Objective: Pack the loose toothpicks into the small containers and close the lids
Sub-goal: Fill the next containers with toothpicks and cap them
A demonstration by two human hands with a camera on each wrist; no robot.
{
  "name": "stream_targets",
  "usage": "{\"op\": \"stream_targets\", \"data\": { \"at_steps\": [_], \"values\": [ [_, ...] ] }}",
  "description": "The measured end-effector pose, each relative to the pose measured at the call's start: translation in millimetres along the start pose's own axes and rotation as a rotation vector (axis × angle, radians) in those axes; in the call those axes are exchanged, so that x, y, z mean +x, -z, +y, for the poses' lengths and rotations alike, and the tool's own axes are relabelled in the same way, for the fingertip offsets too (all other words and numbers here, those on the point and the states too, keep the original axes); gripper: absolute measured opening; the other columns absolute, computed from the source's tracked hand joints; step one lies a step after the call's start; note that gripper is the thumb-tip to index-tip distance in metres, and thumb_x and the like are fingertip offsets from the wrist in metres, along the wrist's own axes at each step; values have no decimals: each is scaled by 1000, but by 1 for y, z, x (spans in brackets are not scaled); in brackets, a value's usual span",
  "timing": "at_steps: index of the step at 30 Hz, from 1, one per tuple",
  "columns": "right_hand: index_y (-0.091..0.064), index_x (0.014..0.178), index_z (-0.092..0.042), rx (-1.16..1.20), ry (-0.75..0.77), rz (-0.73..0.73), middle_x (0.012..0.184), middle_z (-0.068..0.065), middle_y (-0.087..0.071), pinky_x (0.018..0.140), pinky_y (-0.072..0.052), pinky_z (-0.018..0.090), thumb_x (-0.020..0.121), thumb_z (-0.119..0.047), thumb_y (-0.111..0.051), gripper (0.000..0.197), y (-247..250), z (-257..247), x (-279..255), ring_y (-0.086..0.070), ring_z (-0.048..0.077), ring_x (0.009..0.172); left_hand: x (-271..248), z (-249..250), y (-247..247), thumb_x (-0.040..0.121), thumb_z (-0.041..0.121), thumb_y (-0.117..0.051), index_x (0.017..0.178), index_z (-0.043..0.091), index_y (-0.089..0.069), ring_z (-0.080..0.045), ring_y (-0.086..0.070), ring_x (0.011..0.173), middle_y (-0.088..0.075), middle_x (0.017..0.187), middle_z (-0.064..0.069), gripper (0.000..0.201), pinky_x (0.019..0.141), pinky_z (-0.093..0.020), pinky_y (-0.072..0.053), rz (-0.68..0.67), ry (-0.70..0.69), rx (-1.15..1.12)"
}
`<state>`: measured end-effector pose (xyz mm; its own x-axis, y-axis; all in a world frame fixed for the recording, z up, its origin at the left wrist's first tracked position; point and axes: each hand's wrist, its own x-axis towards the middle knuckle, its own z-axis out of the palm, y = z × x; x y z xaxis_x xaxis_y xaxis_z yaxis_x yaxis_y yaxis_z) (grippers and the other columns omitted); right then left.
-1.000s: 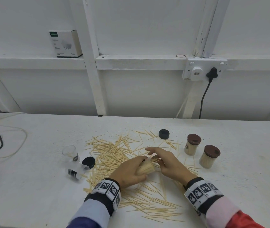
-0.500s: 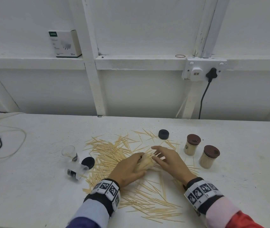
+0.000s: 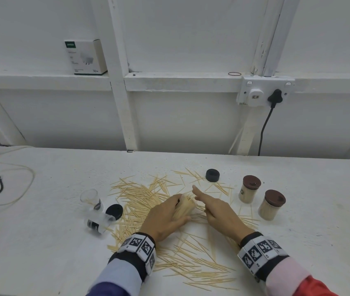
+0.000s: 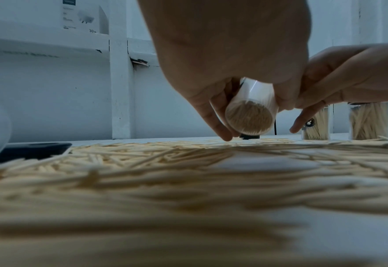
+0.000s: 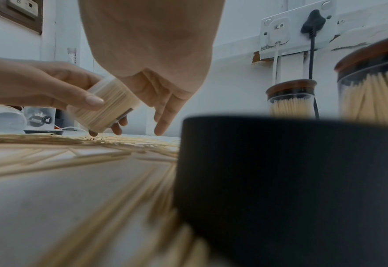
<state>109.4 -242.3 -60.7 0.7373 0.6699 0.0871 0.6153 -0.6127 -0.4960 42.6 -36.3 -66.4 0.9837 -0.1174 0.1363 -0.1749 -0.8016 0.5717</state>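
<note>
My left hand (image 3: 165,218) grips a small clear container (image 3: 183,207) packed with toothpicks, held tilted just above the table. The left wrist view shows its round base (image 4: 250,113) full of toothpick ends. My right hand (image 3: 216,210) lies beside the container's far end with fingers stretched out and nothing in it; in the right wrist view those fingers (image 5: 165,115) point down at the table next to the container (image 5: 105,106). Loose toothpicks (image 3: 140,195) are scattered all around both hands.
Two empty clear containers are at the left, one upright (image 3: 89,198) and one lying down (image 3: 97,223), with a black lid (image 3: 114,211) beside them. Another black lid (image 3: 212,175) lies farther back. Two filled jars with brown lids (image 3: 250,189) (image 3: 272,205) stand at the right. Cables lie far left.
My right hand has straightened its fingers and shifted slightly away from the container's mouth. The left hand has kept its grip on the container and barely moved.
</note>
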Motion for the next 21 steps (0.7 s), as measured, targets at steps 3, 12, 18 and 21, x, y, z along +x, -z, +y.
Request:
{"op": "stream_targets", "data": {
  "at_steps": [3,12,18,21],
  "values": [
    [-19,151,-40,9,72,-8,151,-13,-39,103,-40,26,90,0,-38,75,0,0,-1,-48,11,129,1,0,0,86,67,-51,137,28,-38,-7,-60,99,-58,116,14,66,83,-33,-51,2,2,-2],
    [-14,153,-41,75,67,18,146,-15,-43,95,-44,23,102,-26,-38,58,1,-7,-2,-51,4,119,0,2,1,87,57,-56,139,27,-36,-6,-57,109,-55,124,14,63,87,-29,-50,21,4,26],
    [-38,145,-36,230,50,29,115,-17,-58,78,-52,22,85,-65,-50,67,2,-7,-2,-57,0,97,2,1,0,87,59,-53,141,29,-34,-4,-49,120,-48,134,14,65,91,-33,-49,-12,-37,60],
    [-53,131,-28,231,72,53,103,-14,-61,73,-54,28,82,-55,-59,56,2,-5,-1,-59,4,90,2,-2,-2,88,51,-60,144,30,-32,-2,-45,124,-45,139,15,66,93,-33,-48,-14,-63,73]
  ]
}}
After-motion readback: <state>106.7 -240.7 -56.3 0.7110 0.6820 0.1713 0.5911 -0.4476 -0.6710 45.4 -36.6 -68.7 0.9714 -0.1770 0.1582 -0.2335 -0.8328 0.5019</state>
